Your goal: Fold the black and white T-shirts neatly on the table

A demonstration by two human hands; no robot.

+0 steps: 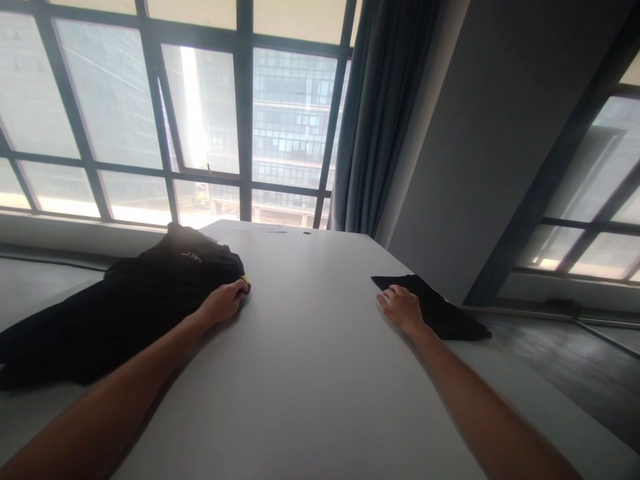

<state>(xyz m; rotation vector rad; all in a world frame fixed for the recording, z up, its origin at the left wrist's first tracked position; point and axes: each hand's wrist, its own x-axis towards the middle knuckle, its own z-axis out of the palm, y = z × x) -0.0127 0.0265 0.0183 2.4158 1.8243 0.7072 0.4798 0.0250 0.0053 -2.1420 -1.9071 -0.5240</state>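
Table: I see a wide, plain white table (310, 360) running from me toward the windows; I place everything else against it.

Large cloth: a crumpled black fabric garment (120, 307) lies heaped on the table's left part, spilling over its left edge. It looks bunched, not spread, so I judge it is being gathered or dragged by one corner.

Small cloth: a flat, folded black fabric piece (440, 310) sits at the table's right edge, well apart from the heap, with bare tabletop between them.

Left hand: my left hand (225, 301) is curled on the garment's near-right corner, fingers closed over the fabric where a small yellow tag (245, 280) shows (a grip, as far as I can judge).

Right hand: my right hand (403, 307) lies flat on the near-left part of the folded piece, fingers spread and pressing down, not pinching; I read that as steadying it against the tabletop.

Hidden: the garment's far-left end is cut off by the picture's border, and its shape (shirt or otherwise) I cannot make out. Faint pale markings (193, 257) on its top are too small to read.

Cut off: both forearms leave the bottom of the view.

Unclear: small flat marks (265, 231) on the table's far end are too faint to name.
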